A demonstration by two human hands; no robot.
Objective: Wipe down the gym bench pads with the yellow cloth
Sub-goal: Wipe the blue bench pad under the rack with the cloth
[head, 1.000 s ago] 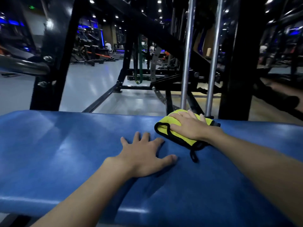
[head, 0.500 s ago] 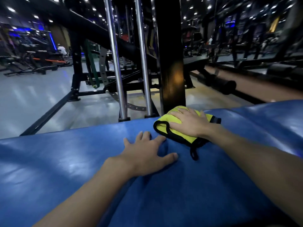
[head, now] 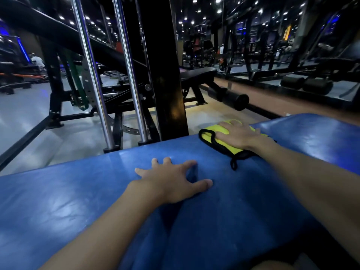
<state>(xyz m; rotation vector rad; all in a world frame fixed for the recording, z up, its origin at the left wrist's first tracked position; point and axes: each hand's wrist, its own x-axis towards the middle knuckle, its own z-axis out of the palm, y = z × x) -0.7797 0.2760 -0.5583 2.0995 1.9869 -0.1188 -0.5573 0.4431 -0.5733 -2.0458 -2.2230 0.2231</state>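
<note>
A wide blue bench pad (head: 78, 201) fills the lower half of the head view. A folded yellow cloth (head: 209, 135) with black trim lies at the pad's far edge, right of centre. My right hand (head: 238, 136) lies flat on the cloth with fingers straight, pressing it onto the pad. A black loop of the cloth's trim hangs out beside my wrist. My left hand (head: 173, 182) rests on the bare pad nearer to me, fingers spread and pushing into the padding.
A thick black upright post (head: 165, 75) and two chrome guide rods (head: 87, 71) rise just beyond the pad's far edge. A black flat bench (head: 196, 72) and black foam rollers (head: 231, 98) stand farther back on the right. A person sits far off at the left.
My right hand has slid the cloth to the right along the pad's far edge, away from my left hand. The view has swung right; the left hand stays planted.
</note>
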